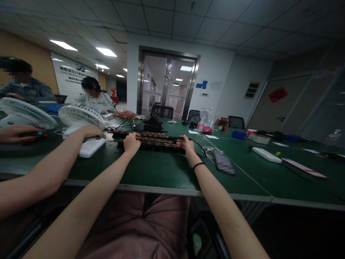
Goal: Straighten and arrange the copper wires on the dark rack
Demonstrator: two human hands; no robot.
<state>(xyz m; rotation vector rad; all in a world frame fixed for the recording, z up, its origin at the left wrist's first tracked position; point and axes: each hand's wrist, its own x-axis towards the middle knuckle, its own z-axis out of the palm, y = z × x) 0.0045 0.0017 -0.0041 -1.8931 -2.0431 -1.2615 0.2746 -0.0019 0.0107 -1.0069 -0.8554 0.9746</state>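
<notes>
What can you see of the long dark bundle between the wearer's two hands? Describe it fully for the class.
The long dark bundle lies crosswise on the green table, running left to right. It looks like many thin strands side by side, black with shiny gold or copper-coloured lines; the material is unclear. The left hand is at its left part, fingers curled, and the right hand is at its right end. A black cable curves away near that end; any join is unclear.

Office, glass double doors (167, 84), logo wall (74, 81)
</notes>
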